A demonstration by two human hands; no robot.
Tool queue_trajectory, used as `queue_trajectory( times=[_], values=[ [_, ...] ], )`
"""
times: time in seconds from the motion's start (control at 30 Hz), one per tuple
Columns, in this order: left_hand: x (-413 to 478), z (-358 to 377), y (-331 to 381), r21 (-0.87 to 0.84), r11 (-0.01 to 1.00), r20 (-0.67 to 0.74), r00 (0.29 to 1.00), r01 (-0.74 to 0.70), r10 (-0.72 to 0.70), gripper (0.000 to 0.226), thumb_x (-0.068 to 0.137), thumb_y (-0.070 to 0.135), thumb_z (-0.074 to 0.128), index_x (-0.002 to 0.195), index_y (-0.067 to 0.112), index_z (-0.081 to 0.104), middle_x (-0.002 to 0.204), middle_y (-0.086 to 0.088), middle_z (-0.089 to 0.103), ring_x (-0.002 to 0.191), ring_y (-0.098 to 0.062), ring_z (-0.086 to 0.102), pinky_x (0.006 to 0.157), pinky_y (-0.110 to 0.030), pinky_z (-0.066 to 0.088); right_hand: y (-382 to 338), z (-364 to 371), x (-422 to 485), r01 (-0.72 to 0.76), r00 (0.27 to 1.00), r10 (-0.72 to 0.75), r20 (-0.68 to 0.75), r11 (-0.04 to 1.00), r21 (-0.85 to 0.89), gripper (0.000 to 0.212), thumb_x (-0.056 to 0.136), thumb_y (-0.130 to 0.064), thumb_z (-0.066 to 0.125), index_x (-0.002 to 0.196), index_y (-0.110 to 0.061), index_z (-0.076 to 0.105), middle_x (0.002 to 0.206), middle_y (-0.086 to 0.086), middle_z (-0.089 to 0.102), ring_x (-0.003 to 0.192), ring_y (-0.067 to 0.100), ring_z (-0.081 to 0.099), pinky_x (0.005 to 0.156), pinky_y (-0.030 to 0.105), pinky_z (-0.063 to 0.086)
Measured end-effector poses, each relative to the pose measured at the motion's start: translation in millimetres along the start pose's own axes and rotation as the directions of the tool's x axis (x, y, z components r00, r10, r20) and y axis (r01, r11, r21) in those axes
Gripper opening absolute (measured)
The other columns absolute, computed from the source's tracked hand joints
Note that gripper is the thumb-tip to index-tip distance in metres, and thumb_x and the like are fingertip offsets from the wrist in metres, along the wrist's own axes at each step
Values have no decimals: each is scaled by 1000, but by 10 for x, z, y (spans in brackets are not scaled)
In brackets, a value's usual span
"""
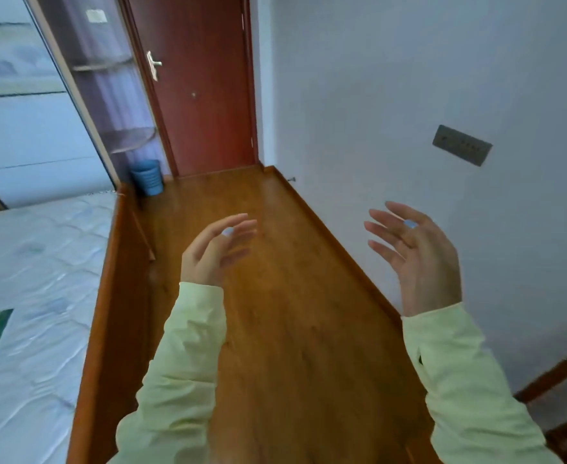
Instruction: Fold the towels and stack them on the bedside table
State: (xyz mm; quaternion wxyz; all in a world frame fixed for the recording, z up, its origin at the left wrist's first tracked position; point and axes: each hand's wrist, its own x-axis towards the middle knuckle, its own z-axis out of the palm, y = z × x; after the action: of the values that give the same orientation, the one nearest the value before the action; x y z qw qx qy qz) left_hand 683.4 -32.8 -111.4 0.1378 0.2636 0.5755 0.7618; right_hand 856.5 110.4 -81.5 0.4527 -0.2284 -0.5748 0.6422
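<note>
Wooden floor [295,313]; left hand [213,254], right hand [417,259]

A wooden floor [275,296] runs between a bed [34,279] and white wall [409,95] to a red-brown door [201,95]

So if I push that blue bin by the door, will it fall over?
The blue bin looks like ribbed plastic, so probably light. The wooden floor under it is glossy, so a low push would likely slide it. It seems narrower at the base, so a high push might tip it.
</note>
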Motion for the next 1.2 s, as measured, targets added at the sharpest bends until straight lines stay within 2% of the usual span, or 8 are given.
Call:
queue_trajectory(
  times=[0.2,0.3,0.5,0.63,0.87,0.93,1.1,1.2],
  values=[
    [589,-109,-184,66,998,-100,995,-2,9,20,89,30,48,96,27,66,101,4,70,100,-18,67,85,-28,56,382,408,686,-43,990,40,134,999,14,26,85,-30,43,100,-25,63,107,2,70,100,17,67,88,34,54],
    [926,-214,-308,90,996,-132,991,-16,28,22,88,32,47,97,26,67,104,1,70,102,-20,66,86,-30,55,587,643,1043,-59,984,54,169,998,25,21,94,-23,43,100,-25,64,107,2,70,100,18,67,89,37,54],
    [1847,-579,-523,137,990,-194,980,-24,51,31,82,36,45,100,22,66,106,-4,69,100,-18,66,79,-21,55,996,1300,1860,-98,973,98,208,995,-11,18,95,-19,46,102,-21,62,108,2,68,97,17,68,91,40,54],
    [2562,-843,-612,139,990,-206,977,-21,50,28,82,32,46,97,22,68,105,-8,69,103,-25,65,88,-36,53,1151,1751,2430,-99,970,92,224,995,18,21,86,-30,51,102,-22,62,109,3,68,98,18,68,90,40,53],
    [3585,-1113,-713,126,991,-220,973,-46,73,33,72,44,52,93,26,69,103,-6,70,104,-28,64,92,-44,51,1450,2390,3269,-68,960,62,273,998,15,20,95,-15,44,105,-19,61,109,6,67,100,22,67,92,44,52],
    [3858,-1176,-762,113,992,-219,973,-48,72,36,69,44,51,93,24,69,105,-10,68,106,-30,63,93,-46,50,1559,2572,3525,-62,953,55,297,998,15,18,90,-19,49,104,-19,61,110,6,67,101,22,66,92,43,52],
    [4602,-1321,-965,155,986,-255,962,-57,96,28,83,31,46,97,22,68,108,-11,68,105,-28,63,96,-49,49,1859,3048,4220,-70,935,53,351,997,34,29,79,-44,62,101,-24,61,108,4,68,101,22,67,88,36,55],
    [5143,-1381,-1077,160,983,-277,952,-86,128,28,82,35,50,98,21,68,102,-5,71,102,-24,65,93,-45,51,2042,3321,4732,-68,926,39,376,996,65,13,89,-23,52,99,-23,62,109,8,67,101,24,66,90,41,53]
  ],
)
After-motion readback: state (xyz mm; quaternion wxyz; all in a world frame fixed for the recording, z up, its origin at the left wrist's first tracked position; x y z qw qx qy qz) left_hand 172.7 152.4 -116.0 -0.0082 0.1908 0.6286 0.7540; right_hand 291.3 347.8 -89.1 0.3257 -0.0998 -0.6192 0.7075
